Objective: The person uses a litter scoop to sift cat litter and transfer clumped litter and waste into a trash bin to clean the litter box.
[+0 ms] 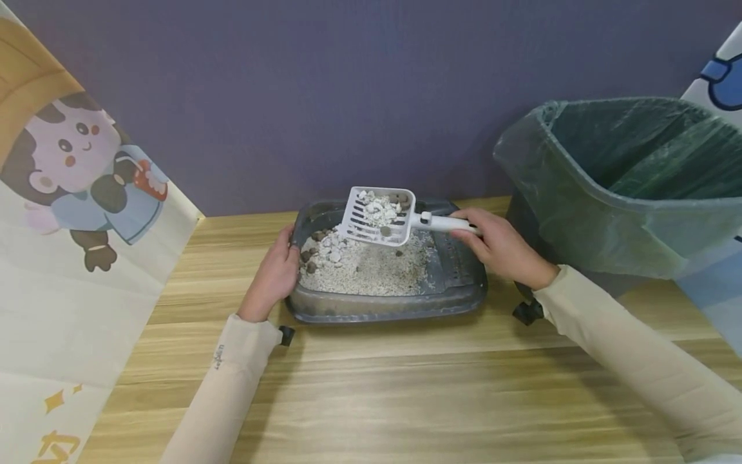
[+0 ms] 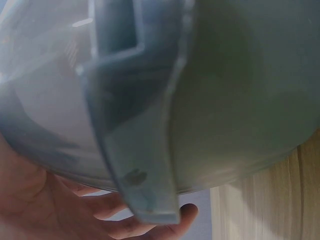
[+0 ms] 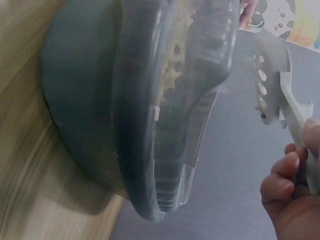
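Head view: the right hand [image 1: 501, 245] grips one clump-laden white scoop [image 1: 445, 223] above one gray litter tray [image 1: 382, 309]; the left hand [image 1: 278, 270] holds the tray's rim; one lined bin [image 1: 603, 219] stands at right.

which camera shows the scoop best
The head view: it shows the scoop from above, slots, litter and handle plain to see. The right wrist view catches it nearly side-on, slots hidden; the left wrist view doesn't show it.
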Action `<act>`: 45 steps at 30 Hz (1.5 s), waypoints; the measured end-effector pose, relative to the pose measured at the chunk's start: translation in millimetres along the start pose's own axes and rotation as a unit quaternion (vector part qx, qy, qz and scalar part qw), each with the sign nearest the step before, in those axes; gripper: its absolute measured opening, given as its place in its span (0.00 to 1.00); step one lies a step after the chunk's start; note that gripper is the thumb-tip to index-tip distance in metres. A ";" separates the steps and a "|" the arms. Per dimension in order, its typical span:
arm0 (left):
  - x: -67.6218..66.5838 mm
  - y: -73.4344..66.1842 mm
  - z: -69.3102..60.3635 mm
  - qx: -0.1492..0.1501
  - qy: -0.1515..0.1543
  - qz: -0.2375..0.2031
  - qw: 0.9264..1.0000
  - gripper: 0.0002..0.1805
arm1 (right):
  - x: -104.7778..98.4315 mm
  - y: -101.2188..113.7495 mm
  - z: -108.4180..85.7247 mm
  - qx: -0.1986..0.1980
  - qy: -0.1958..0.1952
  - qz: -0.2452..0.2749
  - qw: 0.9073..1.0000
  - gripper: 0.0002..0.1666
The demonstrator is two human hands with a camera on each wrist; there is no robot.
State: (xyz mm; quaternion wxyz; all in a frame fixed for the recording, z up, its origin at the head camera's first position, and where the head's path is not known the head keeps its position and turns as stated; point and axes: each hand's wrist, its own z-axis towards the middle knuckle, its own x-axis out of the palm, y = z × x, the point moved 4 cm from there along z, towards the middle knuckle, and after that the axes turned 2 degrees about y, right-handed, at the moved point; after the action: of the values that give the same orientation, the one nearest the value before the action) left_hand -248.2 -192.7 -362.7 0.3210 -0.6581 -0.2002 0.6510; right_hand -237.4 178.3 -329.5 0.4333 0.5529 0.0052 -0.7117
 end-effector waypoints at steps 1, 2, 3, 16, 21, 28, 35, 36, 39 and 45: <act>-0.1 -0.2 -0.3 0.000 0.001 -0.001 1.000 0.28 | -0.3 0.4 -0.2 -0.004 -0.006 -0.001 1.000 0.16; -0.2 -0.5 -0.4 0.000 0.001 -0.001 1.000 0.28 | -0.5 0.9 -0.2 -0.007 -0.012 -0.002 1.000 0.16; -0.2 -0.6 -0.6 0.000 0.001 -0.001 1.000 0.28 | -0.6 1.4 -0.3 -0.008 -0.016 -0.001 1.000 0.16; -0.2 -1.6 -1.0 0.010 -0.013 -0.007 1.000 0.28 | -0.2 4.7 -0.7 -0.025 -0.043 -0.007 0.999 0.17; -0.2 -1.4 -1.0 0.011 -0.015 -0.008 1.000 0.28 | 1.8 4.4 -1.4 -0.022 -0.048 -0.005 0.999 0.17; 0.6 -0.1 -0.1 0.010 -0.013 -0.007 1.000 0.28 | 10.9 3.4 -5.1 -0.031 -0.058 -0.008 0.998 0.18; 1.2 0.6 0.4 0.009 -0.012 -0.004 1.000 0.28 | 21.7 3.0 -8.1 -0.034 -0.054 0.013 0.998 0.18; 1.1 0.4 0.2 0.008 -0.012 -0.005 1.000 0.28 | 22.6 3.2 -8.0 -0.036 -0.055 0.015 0.998 0.18; 0.7 0.3 0.0 0.007 -0.012 -0.004 1.000 0.28 | 24.7 3.9 -7.8 -0.040 -0.059 0.019 0.997 0.18; 0.7 -0.4 -0.4 0.005 -0.012 0.000 1.000 0.28 | 25.4 4.8 -7.7 -0.039 -0.068 0.013 0.997 0.18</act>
State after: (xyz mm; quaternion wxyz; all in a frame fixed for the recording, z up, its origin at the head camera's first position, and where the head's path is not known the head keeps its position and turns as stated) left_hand -247.7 -192.0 -363.0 0.3219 -0.6484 -0.2011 0.6599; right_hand -228.7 163.6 -350.4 0.4630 0.4863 -0.0040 -0.7410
